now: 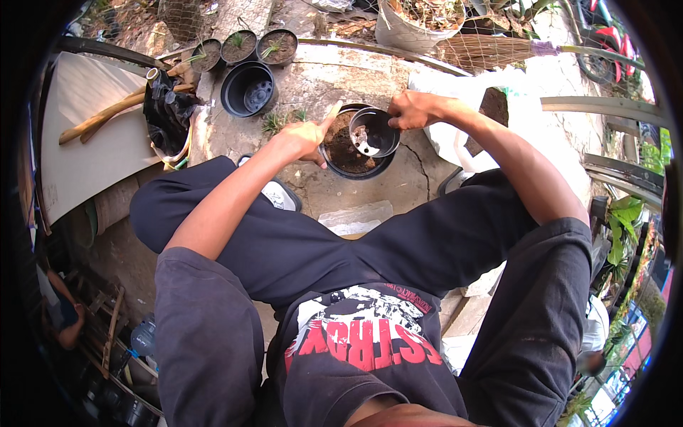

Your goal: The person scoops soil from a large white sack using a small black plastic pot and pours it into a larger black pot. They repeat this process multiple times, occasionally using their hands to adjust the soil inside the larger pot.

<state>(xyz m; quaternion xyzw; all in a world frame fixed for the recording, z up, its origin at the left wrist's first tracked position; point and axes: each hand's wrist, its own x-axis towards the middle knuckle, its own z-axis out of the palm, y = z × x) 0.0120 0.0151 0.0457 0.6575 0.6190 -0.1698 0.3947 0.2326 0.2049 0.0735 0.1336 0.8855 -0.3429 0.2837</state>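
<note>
Between my feet stands a large black plastic pot (368, 174) with brown soil (338, 140) in it. My left hand (305, 140) grips its left side, the index finger stretched along the rim and the thumb lower down. A smaller black pot (385, 131) is in my right hand (412, 111), pinched by its right rim. It sits tilted over the soil inside the large pot, its drainage holes and a bright sunlit patch showing; whether it rests on the soil I cannot tell. Small grass-like plants (275, 121) lie on the concrete beside my left hand.
Three pots of seedlings (276, 47) stand at the back left, behind an empty black pot (248, 89). At right lies an open white sack (443, 136) with soil (493, 109). Netting, a broom (485, 52) and a white bucket (419, 32) line the back. Wooden handles (106, 113) lie left.
</note>
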